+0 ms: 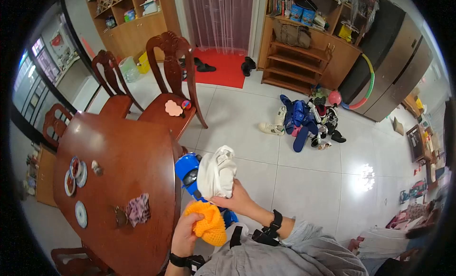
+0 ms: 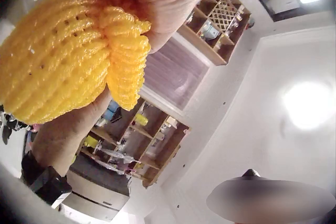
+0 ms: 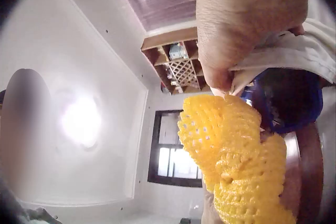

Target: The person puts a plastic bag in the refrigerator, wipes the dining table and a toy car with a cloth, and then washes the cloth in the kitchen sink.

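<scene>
I judge both pieces picked up and neither set down: the left hand (image 1: 183,235) curls round the yellow knitted piece (image 1: 207,222), and the right hand (image 1: 237,200) pinches the crumpled white cloth (image 1: 217,173), both just right of the brown wooden table (image 1: 133,166).

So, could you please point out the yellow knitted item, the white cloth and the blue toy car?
yellow knitted item (image 1: 208,224), head view, middle of its bunched body.
white cloth (image 1: 217,174), head view, middle of its rounded bulk.
blue toy car (image 1: 184,165), head view, its glossy top left of the cloth.

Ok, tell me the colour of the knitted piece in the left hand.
Bright yellow knitted piece, clearest in the left wrist view.
</scene>
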Available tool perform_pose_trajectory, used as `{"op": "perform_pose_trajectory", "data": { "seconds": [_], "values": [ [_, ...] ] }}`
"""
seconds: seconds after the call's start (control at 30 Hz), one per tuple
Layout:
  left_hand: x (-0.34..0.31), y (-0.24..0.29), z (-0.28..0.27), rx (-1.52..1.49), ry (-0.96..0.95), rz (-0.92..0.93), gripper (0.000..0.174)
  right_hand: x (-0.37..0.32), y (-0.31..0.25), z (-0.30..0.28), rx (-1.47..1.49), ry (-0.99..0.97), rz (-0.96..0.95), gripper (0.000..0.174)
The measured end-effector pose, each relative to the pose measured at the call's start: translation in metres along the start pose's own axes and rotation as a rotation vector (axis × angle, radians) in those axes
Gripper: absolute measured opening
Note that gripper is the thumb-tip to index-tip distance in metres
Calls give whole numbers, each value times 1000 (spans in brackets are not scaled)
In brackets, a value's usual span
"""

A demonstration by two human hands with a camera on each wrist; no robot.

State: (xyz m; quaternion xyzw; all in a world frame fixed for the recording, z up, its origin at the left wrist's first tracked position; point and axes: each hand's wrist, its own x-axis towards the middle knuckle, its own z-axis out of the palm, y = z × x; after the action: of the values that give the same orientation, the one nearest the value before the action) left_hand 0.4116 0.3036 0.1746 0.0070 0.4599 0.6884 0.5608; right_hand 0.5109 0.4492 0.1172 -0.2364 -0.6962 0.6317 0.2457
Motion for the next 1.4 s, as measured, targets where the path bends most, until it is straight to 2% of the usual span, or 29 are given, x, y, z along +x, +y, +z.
{"op": "perform_pose_trajectory", "data": {
  "seconds": [0.03, 0.07, 0.17, 0.3, 0.37, 0.5, 0.57, 0.6, 0.63, 0.7, 0.73, 0.8, 0.83, 0.87, 0.9, 0.97, 1.0, 1.03, 1.07, 1.13, 1.23, 1.3, 1.33, 1.37, 1.4],
  "values": [
    [13, 2, 11, 15, -8, -42, 38, 7, 0, -14, 79, -6, 34, 50],
    [28, 1, 19, 35, -25, -59, 40, 10, 11, -25, 11, 61, 64, 48],
    [70, -10, 25, 22, -100, -172, 42, 15, 24, -56, 45, 77, 112, 48],
    [105, -21, 81, 53, -154, -199, 41, 29, 32, -118, 35, 157, 8, 50],
    [101, -27, 118, 81, -87, -169, 30, 33, 46, -149, -46, 91, 23, 51],
    [121, -58, 184, 83, -41, -103, 29, 40, 39, -225, -35, 60, -7, 47],
    [128, -74, 221, 384, -161, 138, 27, 46, 36, -268, 61, -8, 80, 41],
    [130, -76, 244, 202, -77, 2, 26, 50, 30, -284, 138, -10, 24, 36],
    [140, -84, 254, 180, -34, 39, 26, 52, 22, -300, 147, -70, 16, 36],
    [167, -97, 264, -15, -113, -160, 26, 56, 10, -327, 142, 16, 2, 34],
    [171, -98, 273, -17, -88, -170, 27, 60, 10, -337, 150, -14, -5, 34],
    [182, -98, 284, -16, -83, -160, 27, 65, 12, -351, 152, -7, 189, 33],
    [188, -97, 289, -5, -92, -172, 27, 72, 13, -355, 158, -14, 181, 33],
    [188, -94, 295, 5, -93, -173, 27, 80, 15, -359, 131, -8, 78, 33],
    [184, -91, 303, 103, -116, -38, 26, 85, 21, -367, 98, 24, -17, 33],
    [194, -91, 320, 294, -242, 160, 24, 98, 48, -378, 140, 14, -30, 33],
    [207, -88, 324, 170, -246, 61, 26, 102, 28, -384, 50, 80, -95, 35],
    [221, -87, 327, 48, -234, -30, 27, 108, 31, -395, 27, 37, -24, 38],
    [237, -87, 329, 55, -266, -51, 27, 113, 36, -404, 33, 49, 19, 39],
    [276, -88, 329, 45, -200, -175, 31, 125, 35, -421, 28, 69, 56, 41],
    [341, -97, 333, -31, -267, -255, 37, 148, 28, -456, -9, 110, 178, 43],
    [357, -89, 344, -34, -281, -271, 37, 164, 35, -468, 11, 215, 257, 45],
    [370, -83, 354, -28, -285, -281, 37, 174, 47, -474, 40, 285, 166, 49],
    [381, -75, 360, -28, -289, -284, 37, 184, 58, -482, 38, 289, 167, 49],
    [392, -67, 368, 3, -302, -302, 37, 193, 67, -492, -50, 351, 166, 42]
  ]
}}
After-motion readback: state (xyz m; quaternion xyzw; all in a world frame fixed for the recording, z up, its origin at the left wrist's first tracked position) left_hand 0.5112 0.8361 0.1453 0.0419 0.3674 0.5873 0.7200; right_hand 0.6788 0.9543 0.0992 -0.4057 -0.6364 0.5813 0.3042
